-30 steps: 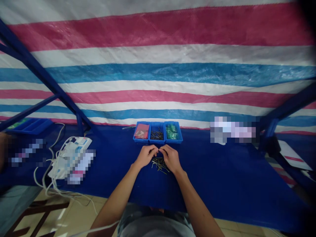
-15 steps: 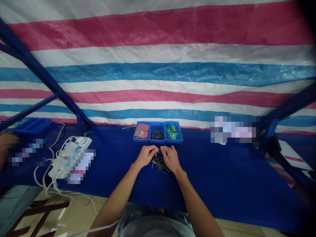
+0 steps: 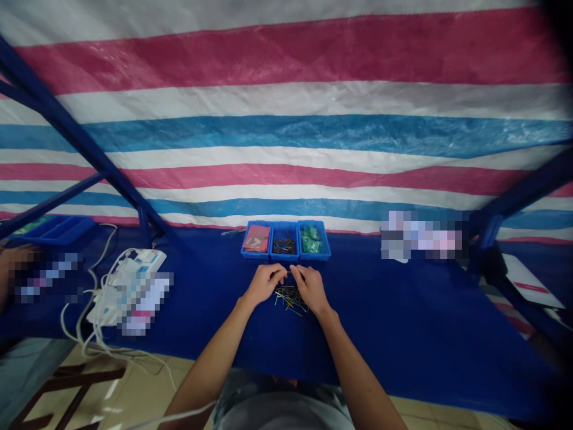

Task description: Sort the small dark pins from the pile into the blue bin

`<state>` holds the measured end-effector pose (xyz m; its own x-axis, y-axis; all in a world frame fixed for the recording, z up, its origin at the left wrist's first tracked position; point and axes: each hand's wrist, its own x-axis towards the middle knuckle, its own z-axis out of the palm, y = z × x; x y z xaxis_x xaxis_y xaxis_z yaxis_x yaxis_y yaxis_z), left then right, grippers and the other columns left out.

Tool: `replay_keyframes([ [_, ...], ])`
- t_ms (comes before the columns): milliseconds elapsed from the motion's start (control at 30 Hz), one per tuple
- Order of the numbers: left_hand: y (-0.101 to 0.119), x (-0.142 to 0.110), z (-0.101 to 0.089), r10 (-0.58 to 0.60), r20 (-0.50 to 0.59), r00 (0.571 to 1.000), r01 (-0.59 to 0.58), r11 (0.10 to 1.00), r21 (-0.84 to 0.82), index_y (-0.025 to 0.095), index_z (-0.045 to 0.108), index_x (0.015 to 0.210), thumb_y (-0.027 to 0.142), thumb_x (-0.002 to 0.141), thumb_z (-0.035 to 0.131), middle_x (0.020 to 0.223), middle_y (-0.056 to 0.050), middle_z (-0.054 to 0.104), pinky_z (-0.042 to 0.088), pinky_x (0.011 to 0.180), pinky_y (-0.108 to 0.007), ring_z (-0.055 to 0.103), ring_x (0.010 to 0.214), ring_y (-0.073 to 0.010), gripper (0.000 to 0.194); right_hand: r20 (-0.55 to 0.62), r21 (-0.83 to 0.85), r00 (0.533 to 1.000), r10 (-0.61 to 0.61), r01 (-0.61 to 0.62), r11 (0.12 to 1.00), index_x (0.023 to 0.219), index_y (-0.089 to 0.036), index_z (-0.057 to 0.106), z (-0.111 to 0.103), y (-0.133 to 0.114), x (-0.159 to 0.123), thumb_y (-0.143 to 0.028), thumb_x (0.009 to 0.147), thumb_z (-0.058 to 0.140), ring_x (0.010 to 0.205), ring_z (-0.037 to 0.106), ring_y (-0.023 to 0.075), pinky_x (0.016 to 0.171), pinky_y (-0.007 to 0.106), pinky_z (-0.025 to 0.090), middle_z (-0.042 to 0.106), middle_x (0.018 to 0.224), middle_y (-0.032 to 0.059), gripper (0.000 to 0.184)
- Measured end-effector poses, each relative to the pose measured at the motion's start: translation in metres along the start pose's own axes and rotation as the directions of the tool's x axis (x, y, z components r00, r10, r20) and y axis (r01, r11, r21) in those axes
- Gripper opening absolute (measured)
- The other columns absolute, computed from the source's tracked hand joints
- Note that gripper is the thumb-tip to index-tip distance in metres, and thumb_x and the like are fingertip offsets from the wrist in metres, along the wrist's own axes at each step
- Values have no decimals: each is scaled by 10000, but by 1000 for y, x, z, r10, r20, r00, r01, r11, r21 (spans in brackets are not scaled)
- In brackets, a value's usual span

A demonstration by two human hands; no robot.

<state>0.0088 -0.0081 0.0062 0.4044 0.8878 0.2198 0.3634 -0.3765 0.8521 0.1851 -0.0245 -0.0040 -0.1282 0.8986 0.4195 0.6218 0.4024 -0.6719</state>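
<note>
Left hand (image 3: 264,285): curled nearly closed, hold unclear.
Right hand (image 3: 311,290): pinching a thin pin (image 3: 290,272).
Below hands: loose pin pile (image 3: 290,300).
Ahead: three blue bins (image 3: 285,257).

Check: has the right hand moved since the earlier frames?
Yes, slightly: the right hand has shifted rightward relative to the middle blue bin, away from the left hand.

thin metal pins (image 3: 290,300) lying on rough woven blue tarp (image 3: 380,310), next to glossy smooth blue plastic bins (image 3: 284,257), fwiw

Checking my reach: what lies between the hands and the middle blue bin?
In the head view, a narrow bare strip of blue sheet separates the left hand and right hand from the middle blue bin.
</note>
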Motion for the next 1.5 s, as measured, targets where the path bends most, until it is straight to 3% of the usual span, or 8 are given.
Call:
replay_keyframes([
  [200,-2,-1,-1,-1,-16,1000,1,1000,12,145,671,779,393,977,493,650,-11,647,420,634,-218,576,602,-126,364,18,150,999,26,-28,988,656,-204,583,-5,-5,1,-427,1010,427,569,541,144,601,254,389,602,605,2,447],
  [567,2,-1,-3,-8,8,1000,8,999,-32,133,663,761,436,983,476,657,-15,641,406,621,-220,557,595,-121,420,24,310,997,76,-80,948,811,-220,732,0,-2,-3,-310,922,589,653,643,172,611,271,485,725,790,29,202],
  [733,0,-1,-2,-14,31,999,14,1000,-26,130,672,792,425,984,481,668,-14,642,394,599,-217,552,589,-118,400,-8,390,996,86,-77,918,824,-227,758,1,-3,-4,-303,912,606,660,657,164,612,271,517,741,879,41,192],
  [1100,-7,-1,0,-14,6,1000,15,994,-107,126,675,817,423,974,505,673,-19,646,414,601,-206,562,589,-115,376,-46,423,994,97,-68,903,810,-228,772,2,6,-3,-230,882,615,568,597,118,577,250,500,746,893,24,173],
  [1500,-7,-2,-1,-55,-44,997,46,980,-196,125,662,804,464,961,517,646,-20,626,429,592,-213,549,573,-113,401,-57,380,988,144,-112,918,848,-208,744,-3,5,-1,-318,865,668,572,616,148,585,276,511,736,822,33,134],
])
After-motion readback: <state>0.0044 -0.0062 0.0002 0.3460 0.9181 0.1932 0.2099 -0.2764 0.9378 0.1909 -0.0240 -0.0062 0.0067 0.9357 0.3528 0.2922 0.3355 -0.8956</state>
